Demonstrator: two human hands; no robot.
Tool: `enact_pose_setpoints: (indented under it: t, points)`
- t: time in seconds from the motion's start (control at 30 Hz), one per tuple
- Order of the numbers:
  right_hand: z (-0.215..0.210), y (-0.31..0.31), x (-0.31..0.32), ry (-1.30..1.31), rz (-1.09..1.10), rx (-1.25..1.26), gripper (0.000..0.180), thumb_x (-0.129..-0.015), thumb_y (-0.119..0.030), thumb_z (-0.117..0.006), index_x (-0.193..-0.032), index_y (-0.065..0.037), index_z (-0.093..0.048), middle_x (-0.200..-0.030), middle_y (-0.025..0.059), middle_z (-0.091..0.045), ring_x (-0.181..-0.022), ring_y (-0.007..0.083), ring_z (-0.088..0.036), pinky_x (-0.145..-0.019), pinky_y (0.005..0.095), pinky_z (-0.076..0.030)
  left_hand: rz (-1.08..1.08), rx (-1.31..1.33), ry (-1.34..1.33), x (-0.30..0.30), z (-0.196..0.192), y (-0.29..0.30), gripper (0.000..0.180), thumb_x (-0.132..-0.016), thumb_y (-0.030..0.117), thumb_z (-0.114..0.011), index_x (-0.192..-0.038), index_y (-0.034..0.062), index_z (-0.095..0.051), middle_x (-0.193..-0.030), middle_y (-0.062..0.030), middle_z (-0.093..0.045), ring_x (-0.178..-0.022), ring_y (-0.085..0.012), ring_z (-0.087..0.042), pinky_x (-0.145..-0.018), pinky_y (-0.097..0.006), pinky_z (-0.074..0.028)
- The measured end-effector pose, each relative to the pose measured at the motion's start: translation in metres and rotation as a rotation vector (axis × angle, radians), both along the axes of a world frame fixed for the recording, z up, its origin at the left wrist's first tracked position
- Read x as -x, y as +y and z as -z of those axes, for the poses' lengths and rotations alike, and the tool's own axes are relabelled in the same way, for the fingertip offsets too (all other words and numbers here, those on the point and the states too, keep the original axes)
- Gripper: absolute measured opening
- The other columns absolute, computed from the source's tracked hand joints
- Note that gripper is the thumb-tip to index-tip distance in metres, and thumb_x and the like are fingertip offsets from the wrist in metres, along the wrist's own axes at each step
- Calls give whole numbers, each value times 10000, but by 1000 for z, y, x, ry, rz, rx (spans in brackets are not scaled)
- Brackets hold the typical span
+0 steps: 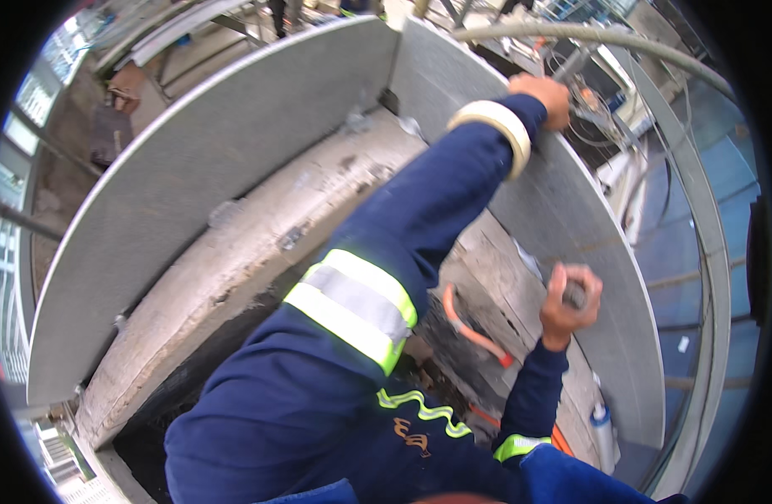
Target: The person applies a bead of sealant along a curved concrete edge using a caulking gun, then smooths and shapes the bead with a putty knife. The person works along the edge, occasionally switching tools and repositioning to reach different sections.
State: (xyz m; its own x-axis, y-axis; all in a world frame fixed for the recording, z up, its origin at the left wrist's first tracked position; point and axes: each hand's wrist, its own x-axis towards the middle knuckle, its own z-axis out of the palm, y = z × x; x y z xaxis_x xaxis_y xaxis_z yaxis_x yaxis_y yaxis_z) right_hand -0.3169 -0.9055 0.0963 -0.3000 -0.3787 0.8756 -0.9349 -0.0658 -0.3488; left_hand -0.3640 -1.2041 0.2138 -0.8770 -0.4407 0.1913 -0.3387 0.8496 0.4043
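The grey board [570, 217] might tip if the left hand [545, 99] holding its top, or the right hand [570, 306] squeezing a round thing [575, 294] beside it, pushes hard.

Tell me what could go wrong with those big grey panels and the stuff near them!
The right-hand grey panel stands on edge, with the left hand at its upper rim; it might tip or pinch fingers if it shifts. The right hand grips a dark, round-ended object near the panel's face, so a slip could chip or scuff it. The blue-topped white tube near the panel's lower end could perhaps get bumped.
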Motion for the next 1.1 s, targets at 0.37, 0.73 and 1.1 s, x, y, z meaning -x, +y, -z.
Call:
enact_pose_setpoints:
  t: [0.37, 0.73, 1.1]
  points:
    - [31, 112, -4, -116, 263, -99, 220, -884, 1, -749, -886, -49, -535, -716, 73, -596, -584, 144, -561, -578, 307, -455, 34, -44, -13, -2, -2, 0, 470, -864, 296, -612, -1322, 252, -708, -1321, -111, -703, -1216, -333, -671, -1038, -447, -525]
    - [14, 86, 39, -482, 54, 321, 122, -945, 2, -692, -956, -11, -570, -729, 80, -618, -544, 137, -582, -508, 295, -491, 119, 159, 121, 26, 16, -23, 400, -874, 282, -601, -1099, -9, -758, -1203, -254, -715, -1145, -411, -687, -984, -469, -544]
    - [18, -42, 56, -302, -78, 270, 174, -903, 32, -687, -976, -5, -533, -715, 100, -676, -525, 128, -627, -456, 274, -516, 311, 773, 100, 63, 29, -42, 259, -918, 206, -576, -918, 57, -787, -991, -181, -768, -952, -350, -752, -811, -473, -590]
